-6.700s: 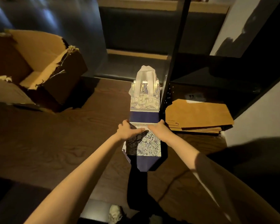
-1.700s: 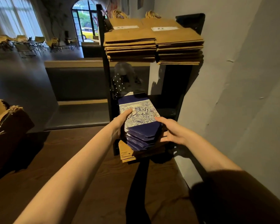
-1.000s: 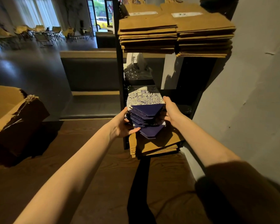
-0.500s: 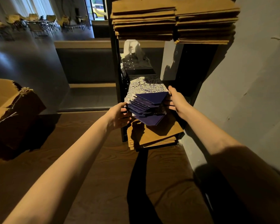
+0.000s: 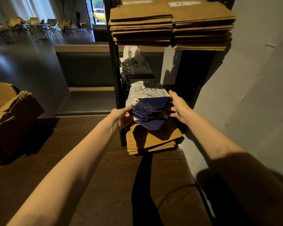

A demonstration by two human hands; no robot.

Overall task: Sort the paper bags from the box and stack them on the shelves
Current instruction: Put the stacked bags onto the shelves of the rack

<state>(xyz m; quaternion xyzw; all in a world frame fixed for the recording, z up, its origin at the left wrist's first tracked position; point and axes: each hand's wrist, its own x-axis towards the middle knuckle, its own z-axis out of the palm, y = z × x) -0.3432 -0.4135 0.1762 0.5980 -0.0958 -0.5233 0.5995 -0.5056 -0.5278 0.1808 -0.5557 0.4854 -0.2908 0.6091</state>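
Both hands flanking blue bags (image 5: 151,110), left hand (image 5: 121,117) gripping, right hand (image 5: 178,106) touching

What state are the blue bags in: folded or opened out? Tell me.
Folded flat: the blue bags lie stacked, their creased bottoms fanned toward the camera.

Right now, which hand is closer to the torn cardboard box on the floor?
Left. The left hand grips the blue bag stack on the side facing the cardboard box; the right hand is on the stack's far side, toward the wall.
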